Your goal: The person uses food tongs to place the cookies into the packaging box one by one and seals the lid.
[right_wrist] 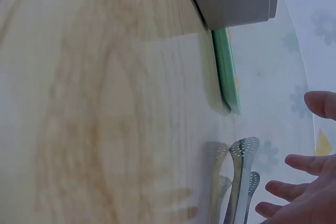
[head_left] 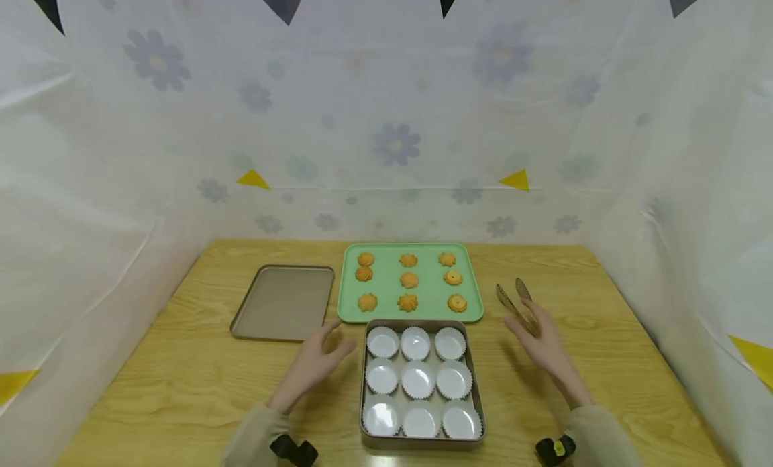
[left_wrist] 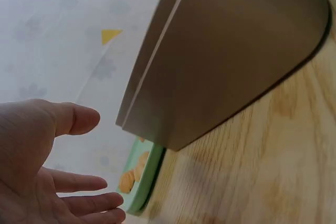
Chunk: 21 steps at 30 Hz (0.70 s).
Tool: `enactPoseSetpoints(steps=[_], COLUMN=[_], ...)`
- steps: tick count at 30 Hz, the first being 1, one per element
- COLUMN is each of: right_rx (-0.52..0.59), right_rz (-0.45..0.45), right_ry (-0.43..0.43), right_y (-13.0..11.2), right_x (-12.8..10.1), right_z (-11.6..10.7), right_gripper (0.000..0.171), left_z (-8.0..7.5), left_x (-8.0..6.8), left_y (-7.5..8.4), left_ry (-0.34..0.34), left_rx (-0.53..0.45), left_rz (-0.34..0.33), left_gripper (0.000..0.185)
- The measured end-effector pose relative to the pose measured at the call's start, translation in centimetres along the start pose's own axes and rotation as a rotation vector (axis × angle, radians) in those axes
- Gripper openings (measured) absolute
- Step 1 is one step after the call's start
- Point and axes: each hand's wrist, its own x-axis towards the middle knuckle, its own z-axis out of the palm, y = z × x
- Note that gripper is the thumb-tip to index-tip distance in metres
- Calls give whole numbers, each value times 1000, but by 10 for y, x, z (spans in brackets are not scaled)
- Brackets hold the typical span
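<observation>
My left hand (head_left: 313, 365), fingers spread, hovers just left of a brown metal baking tin (head_left: 423, 443) and holds nothing. White fluted paper cups (head_left: 417, 380) stand in rows inside the tin. Metal tongs (head_left: 510, 307) with perforated tips lie on the table at the right. Over their handle end is my right hand (head_left: 546, 346), which hides part of them. In the right wrist view its fingers (right_wrist: 304, 163) stretch toward the tongs (right_wrist: 242, 169) with a gap between. Behind the tin sits a light green tray (head_left: 431, 290) bearing several golden cookies (head_left: 408, 280).
A shallow brown metal lid or tray (head_left: 286, 302) lies at the back left, beside the green tray. The wooden table (head_left: 193, 386) ends at a white flower-patterned curtain (head_left: 338, 118) at the back and sides.
</observation>
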Motion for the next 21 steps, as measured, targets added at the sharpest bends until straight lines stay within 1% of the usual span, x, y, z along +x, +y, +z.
enactPoseSetpoints(steps=[2, 5, 8, 11, 14, 16, 21], right_rx=[10, -8, -64, -155, -247, -300, -363], right_rz=[14, 27, 15, 13, 45, 71, 117], right_ry=[7, 35, 75, 93, 67, 40, -15], right_y=[2, 3, 4, 6, 6, 7, 8], right_x=[0, 1, 3, 7, 11, 14, 19], right_z=[-1, -4, -6, -9, -13, -15, -19], right_gripper=[85, 85, 81, 81, 85, 88, 91], left_z=[2, 5, 9, 12, 15, 16, 20], left_x=[-2, -5, -8, -10, -12, -13, -16], left_y=[3, 5, 8, 10, 9, 8, 8], left_ry=[4, 1, -13, -50, -97, -128, -168], left_rx=[-17, -59, -88, -102, -113, -151, -239], left_rz=[17, 35, 31, 24, 16, 12, 1], left_gripper=[60, 56, 54, 54, 56, 58, 58])
